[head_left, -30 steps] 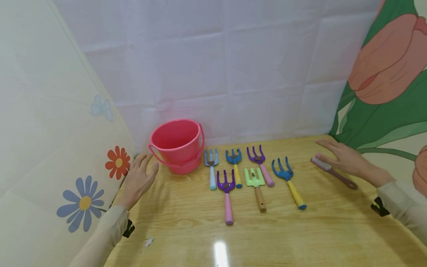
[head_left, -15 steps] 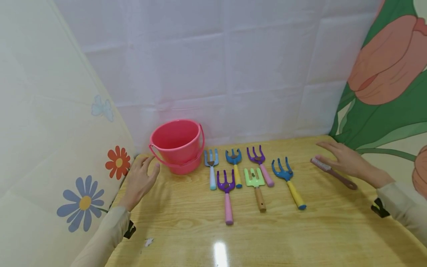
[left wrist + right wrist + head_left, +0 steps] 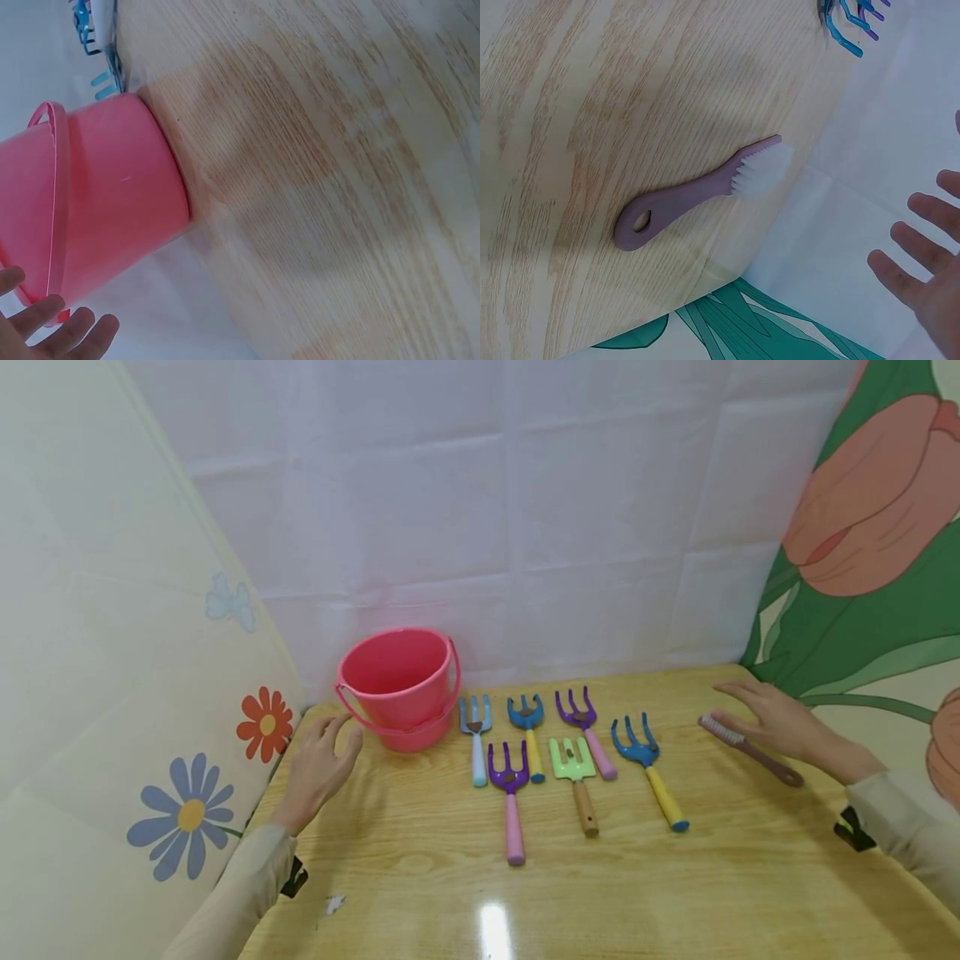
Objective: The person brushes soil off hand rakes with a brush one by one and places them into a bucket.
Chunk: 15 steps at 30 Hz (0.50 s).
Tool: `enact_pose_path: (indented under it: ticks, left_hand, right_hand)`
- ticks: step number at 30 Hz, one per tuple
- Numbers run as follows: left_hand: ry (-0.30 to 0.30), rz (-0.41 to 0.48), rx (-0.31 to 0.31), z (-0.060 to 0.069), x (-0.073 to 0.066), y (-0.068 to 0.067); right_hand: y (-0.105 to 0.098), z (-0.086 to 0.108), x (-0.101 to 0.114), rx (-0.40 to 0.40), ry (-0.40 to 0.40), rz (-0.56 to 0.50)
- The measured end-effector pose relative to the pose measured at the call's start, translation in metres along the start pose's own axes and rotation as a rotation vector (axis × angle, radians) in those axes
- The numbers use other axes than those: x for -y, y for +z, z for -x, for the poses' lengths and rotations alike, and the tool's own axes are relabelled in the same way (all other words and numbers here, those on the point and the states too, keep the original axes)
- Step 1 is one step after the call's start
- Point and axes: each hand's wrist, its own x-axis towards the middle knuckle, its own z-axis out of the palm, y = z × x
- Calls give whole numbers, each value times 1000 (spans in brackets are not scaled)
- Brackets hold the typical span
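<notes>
A pink bucket [image 3: 405, 693] with its handle hanging down the front stands at the back left. My left hand [image 3: 318, 772] hovers just left of it with relaxed fingers, holding nothing. In the left wrist view the fingertips [image 3: 86, 334] appear beside the bucket's upper part; I cannot tell whether they touch. My right hand [image 3: 783, 727], fingers extended, is above a brown brush [image 3: 750, 750] with white bristles and holds nothing. Between the hands lie several hand forks, among them a light blue one [image 3: 476, 739], a green wooden-handled one [image 3: 576, 777] and a blue-and-yellow one [image 3: 651, 768].
Two purple forks with pink handles, one at the front [image 3: 512, 810] and one farther back [image 3: 585, 731], lie on the wooden table [image 3: 420, 902]. A white cloth [image 3: 600, 527] hangs behind. Printed flower panels flank both sides. A small whitish patch [image 3: 334, 905] marks the table's front left.
My left hand has shifted slightly to the right, toward the bucket. The right hand has barely moved, and the objects stay where they were.
</notes>
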Motion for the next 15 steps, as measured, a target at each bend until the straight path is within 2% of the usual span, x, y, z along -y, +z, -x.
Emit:
enact_pose_path:
  ticks: [11, 15]
  left_hand:
    - [2, 21, 1, 3, -2, 3]
    - [19, 21, -18, 2, -3, 4]
  right_hand:
    - [5, -2, -1, -26, -32, 2]
    - [5, -3, -1, -41, -40, 12]
